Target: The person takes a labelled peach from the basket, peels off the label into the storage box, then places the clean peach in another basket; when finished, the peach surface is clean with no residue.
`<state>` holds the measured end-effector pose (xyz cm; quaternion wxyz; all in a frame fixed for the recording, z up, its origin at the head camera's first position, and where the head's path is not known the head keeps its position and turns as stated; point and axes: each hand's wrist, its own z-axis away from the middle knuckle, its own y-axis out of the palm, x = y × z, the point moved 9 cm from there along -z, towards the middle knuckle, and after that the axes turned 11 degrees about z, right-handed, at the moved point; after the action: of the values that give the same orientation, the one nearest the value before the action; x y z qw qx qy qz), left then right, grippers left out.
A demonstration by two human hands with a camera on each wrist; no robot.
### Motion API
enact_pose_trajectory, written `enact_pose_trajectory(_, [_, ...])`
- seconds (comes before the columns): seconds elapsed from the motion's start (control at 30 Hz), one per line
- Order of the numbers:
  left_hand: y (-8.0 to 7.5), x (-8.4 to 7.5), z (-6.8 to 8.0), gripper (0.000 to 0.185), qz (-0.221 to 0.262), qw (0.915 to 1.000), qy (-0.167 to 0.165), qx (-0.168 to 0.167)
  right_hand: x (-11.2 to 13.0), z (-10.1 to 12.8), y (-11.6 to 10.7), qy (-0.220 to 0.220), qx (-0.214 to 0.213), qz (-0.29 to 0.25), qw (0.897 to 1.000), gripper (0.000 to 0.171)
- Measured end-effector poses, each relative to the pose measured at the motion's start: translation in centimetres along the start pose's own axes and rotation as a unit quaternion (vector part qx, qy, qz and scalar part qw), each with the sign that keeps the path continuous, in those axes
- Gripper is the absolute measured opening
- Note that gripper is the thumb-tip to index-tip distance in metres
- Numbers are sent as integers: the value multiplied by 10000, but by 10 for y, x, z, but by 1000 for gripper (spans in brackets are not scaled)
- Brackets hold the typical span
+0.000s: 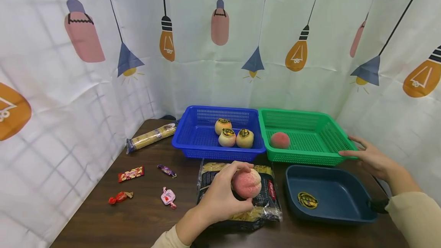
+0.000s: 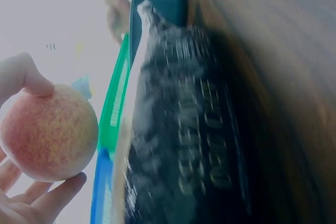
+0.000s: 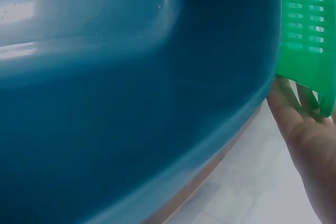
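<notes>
A pink peach [image 1: 246,183] is held above the dark bag of pasta [image 1: 241,196], gripped by the left hand [image 1: 220,198], whose fingers [image 2: 23,74] curl round it from above and below; the left wrist view shows the thumb pressed on top and the other fingers cupping the fruit underneath. The bag lies flat on the brown bench [image 1: 144,217], just in front of the blue basket [image 1: 200,135], which holds three yellowish peaches [image 1: 234,135] bearing dark stickers, set close together. Touching the blue basket's side stands the green basket [image 1: 317,125], with a single reddish peach [image 1: 280,140] lying in it near its left wall. The right hand [image 1: 370,158] rests at the green basket's near right corner, its fingers [image 3: 299,129] fairly straight and lying against the rim, not closed round anything; the right wrist view shows them under the basket's edge. In front of the green basket sits a dark blue tray [image 1: 344,194] with a round sticker [image 1: 307,200] on its floor. Well to the left, a long packet of spaghetti [image 1: 151,136] lies beside the blue basket, and four wrapped sweets [image 1: 144,185] are scattered over the bench. A curtain printed with lamps [image 1: 220,22] hangs behind and to both sides.
</notes>
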<state>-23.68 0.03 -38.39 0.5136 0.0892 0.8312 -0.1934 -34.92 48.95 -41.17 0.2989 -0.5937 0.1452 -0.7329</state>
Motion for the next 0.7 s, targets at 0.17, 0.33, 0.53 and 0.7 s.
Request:
enact_pose_trajectory(0.17, [24, -13, -9, 77, 183, 9983, 136, 529, -5, 0, 1, -19, 31, -92, 10000, 107])
enact_pose_trajectory(0.33, [48, -28, -32, 74, 719, 9905, 329, 1122, -9, 2, 2, 66, -25, -68, 10000, 108])
enact_pose_trajectory(0.53, [57, -27, -81, 72, 802, 9911, 205, 1044, -10, 1, 3, 30, -41, -143, 9999, 108])
enact_pose_trajectory(0.7, [59, -14, -123, 65, 784, 9958, -102, 451, -8, 0, 4, -1, -68, -151, 9999, 109])
